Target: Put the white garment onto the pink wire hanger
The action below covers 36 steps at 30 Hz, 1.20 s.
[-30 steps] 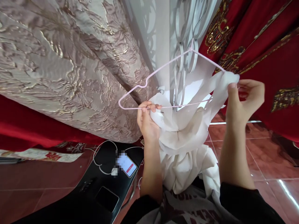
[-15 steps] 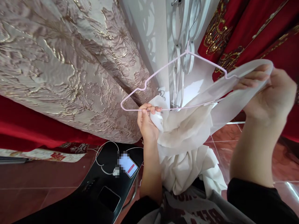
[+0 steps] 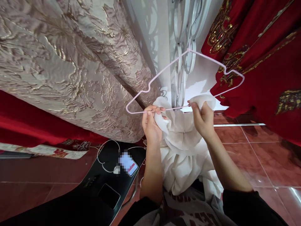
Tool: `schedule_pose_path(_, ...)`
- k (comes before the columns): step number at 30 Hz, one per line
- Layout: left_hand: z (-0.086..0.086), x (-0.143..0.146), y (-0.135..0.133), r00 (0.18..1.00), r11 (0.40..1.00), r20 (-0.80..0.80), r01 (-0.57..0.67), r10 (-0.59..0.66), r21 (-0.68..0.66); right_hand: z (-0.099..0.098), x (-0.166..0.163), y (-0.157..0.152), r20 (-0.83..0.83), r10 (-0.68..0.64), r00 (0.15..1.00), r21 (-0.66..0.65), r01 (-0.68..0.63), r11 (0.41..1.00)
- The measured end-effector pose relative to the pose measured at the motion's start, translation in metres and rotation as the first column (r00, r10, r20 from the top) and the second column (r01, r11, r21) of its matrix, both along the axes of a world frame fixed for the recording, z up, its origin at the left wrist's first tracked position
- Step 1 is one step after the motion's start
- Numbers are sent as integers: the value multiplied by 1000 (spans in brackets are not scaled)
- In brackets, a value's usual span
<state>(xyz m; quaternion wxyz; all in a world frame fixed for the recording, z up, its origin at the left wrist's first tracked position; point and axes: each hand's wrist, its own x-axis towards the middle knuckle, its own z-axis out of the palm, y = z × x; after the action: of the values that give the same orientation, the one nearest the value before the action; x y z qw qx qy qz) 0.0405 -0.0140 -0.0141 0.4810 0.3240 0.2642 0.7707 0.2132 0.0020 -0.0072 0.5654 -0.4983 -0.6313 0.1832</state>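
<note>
A thin pink wire hanger (image 3: 164, 70) hangs from a white metal grille (image 3: 185, 34). My left hand (image 3: 151, 124) is closed on the hanger's bottom bar and on a fold of white cloth (image 3: 185, 150). My right hand (image 3: 203, 116) is closed on another bunch of the same cloth, just under the middle of the bar. The rest of the cloth droops down between my forearms toward my lap.
A patterned beige-gold curtain (image 3: 66, 62) fills the left; red and gold drapes (image 3: 263, 62) hang at the right. Below my left arm stands a black chair (image 3: 101, 191) with a phone (image 3: 128, 163) and white cable on it. The floor is red tile (image 3: 258, 147).
My right hand has come down and left from the hanger's right shoulder to the middle of the bar, bringing the cloth off that shoulder. The left hand has barely moved.
</note>
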Motion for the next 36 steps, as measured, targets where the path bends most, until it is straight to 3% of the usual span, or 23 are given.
schedule_pose_path(3, -10, -14, -3, 998, 999, -51, 18, -21, -43, -12, 5, 11, -18, -74, 997, 57, 75, 996)
schedule_pose_path(7, -15, -69, 1, 985, 993, -126, -118, 120, 21, -18, 12, 10, 3, -107, 994, 83, 107, 991)
schedule_pose_path(9, -3, -96, 5, 973, 983, -147, -166, 176, 80, -17, 13, 8, -3, -84, 996, 74, 84, 994)
schedule_pose_path(11, 21, -110, 11, 966, 989, -216, -124, 140, 86, -16, 11, 7, -10, -63, 998, 73, 63, 995)
schedule_pose_path(15, 75, -94, 31, 893, 991, -449, 49, 11, 121, -18, 2, 4, -8, -72, 997, 61, 73, 995)
schedule_pose_path(18, 93, -68, 49, 767, 989, -642, 108, -16, 103, -19, -4, -2, -49, -95, 994, 50, 97, 994)
schedule_pose_path(22, 92, -50, 57, 603, 985, -786, 2, 135, 171, -9, -7, -13, -130, -61, 990, 12, 63, 998)
schedule_pose_path(25, 91, -49, 55, 494, 968, -835, -58, 242, 246, 4, -1, -18, -339, -24, 941, -21, 18, 1000)
schedule_pose_path(28, 95, -54, 53, 399, 954, -868, -74, 295, 290, 20, 27, -14, -629, -120, 768, 1, 156, 988)
schedule_pose_path(30, 98, -59, 54, 372, 949, -875, -73, 310, 306, 32, 58, -4, -736, -197, 647, -31, 259, 965)
schedule_pose_path(31, 100, -61, 55, 366, 949, -877, -69, 312, 308, 38, 76, 3, -747, -212, 630, -70, 243, 967)
schedule_pose_path(33, 103, -66, 56, 363, 951, -881, -57, 305, 305, 52, 109, 19, -720, -238, 652, -121, 221, 968)
schedule_pose_path(36, 106, -67, 56, 378, 960, -885, -39, 272, 278, 72, 133, 38, -576, -171, 800, -157, 97, 983)
